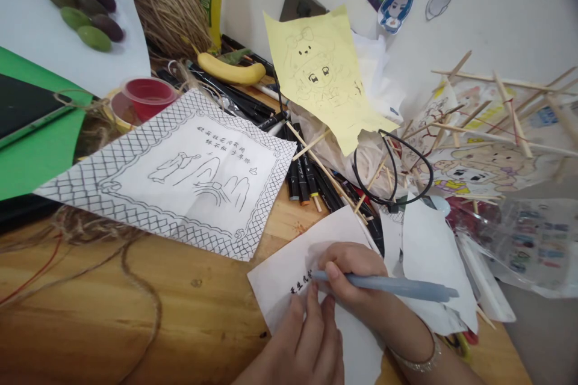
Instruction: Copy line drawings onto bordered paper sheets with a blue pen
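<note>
A sheet of white paper lies on the wooden table, with a short row of black handwritten characters on it. My right hand grips a light blue pen, and its tip, hidden behind the fingers, is close to the end of the row. Fingers stretched out, my left hand rests on the sheet just below the writing. Beyond the hands is a larger paper drawing with a cross-hatched border, mountains, a bridge and lines of characters.
Black markers and wooden sticks lie behind the sheet. Further back are a banana, a red cup and a yellow drawing. A stick frame stands at right, torn paper below it. Twine crosses the table at left.
</note>
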`<state>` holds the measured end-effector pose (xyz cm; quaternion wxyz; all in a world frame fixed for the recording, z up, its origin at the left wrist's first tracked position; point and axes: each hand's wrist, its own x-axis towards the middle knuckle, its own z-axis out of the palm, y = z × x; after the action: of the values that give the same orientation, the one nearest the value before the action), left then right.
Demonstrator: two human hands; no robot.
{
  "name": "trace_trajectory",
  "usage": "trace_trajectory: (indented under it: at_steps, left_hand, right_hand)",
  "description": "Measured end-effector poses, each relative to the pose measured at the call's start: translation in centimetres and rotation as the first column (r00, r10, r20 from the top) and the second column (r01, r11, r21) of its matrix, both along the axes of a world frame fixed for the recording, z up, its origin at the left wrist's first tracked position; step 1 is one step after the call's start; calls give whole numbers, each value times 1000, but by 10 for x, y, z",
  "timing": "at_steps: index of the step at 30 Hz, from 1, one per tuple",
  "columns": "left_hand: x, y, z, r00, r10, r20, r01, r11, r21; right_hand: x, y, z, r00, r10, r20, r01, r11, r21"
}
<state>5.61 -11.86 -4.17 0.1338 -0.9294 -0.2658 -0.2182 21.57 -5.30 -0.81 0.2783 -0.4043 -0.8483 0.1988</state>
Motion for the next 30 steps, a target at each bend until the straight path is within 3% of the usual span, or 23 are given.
trace_trajectory:
  at_steps: [30]
  left_hand:
    - [0,0,0,1000,7,-2,-7,1000,4]
  right_hand:
    - [1,0,-2,1000,-17,-14,17,1000,4]
